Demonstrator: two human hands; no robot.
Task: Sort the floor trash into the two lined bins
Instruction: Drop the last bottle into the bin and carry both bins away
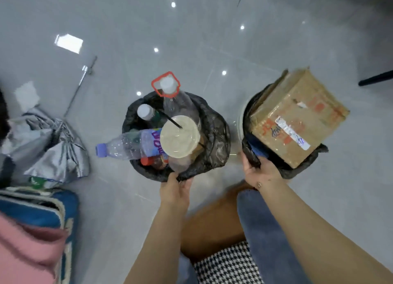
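The left hand (pixel 175 189) pinches the bottle-filled bin's black plastic liner (pixel 214 134), while the right hand (pixel 262 172) grips the black liner (pixel 248 154) of the bin holding a brown cardboard box (pixel 297 117).

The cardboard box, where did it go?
In the head view the cardboard box sits tilted on top of the right bin, sticking out above its black liner, just beyond the right hand.

No legible text on bottle label (pixel 152 142) or cardboard box (pixel 297 117).
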